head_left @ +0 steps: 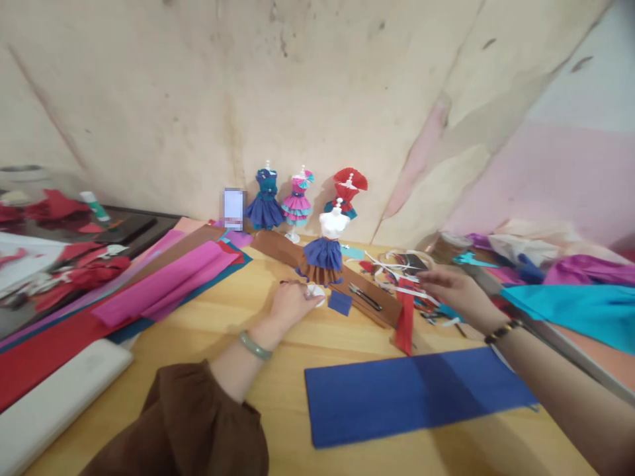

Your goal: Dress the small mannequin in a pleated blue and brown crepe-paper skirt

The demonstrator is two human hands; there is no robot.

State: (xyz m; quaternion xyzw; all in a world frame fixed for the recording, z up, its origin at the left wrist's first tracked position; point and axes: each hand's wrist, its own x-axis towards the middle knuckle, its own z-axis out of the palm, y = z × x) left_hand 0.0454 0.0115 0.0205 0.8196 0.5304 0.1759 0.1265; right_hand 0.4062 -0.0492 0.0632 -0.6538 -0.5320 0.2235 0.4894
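Observation:
My left hand [292, 305] is closed on the round white base [316, 295] of a small dress-form mannequin [334, 223]. The mannequin stands upright with a bare white bust and a ruffled blue and brown paper skirt [321, 258]. A small blue paper square [340, 304] lies right of the base. Beyond it, thread snips [366, 297] rest on a brown paper strip [385, 304]. My right hand [459, 294] reaches over a tangle of white strips and bits [397, 268], its fingers stretched out and slightly apart; I make out nothing held in them. Below lies a folded blue paper sheet [407, 396].
Dressed miniature mannequins [268, 198] and a phone [233, 209] stand against the wall. Coloured paper [183, 284] and a white oblong box [64, 403] lie left. A glue stick [95, 206] stands among red scraps. Turquoise paper [570, 307] and crumpled pieces lie right.

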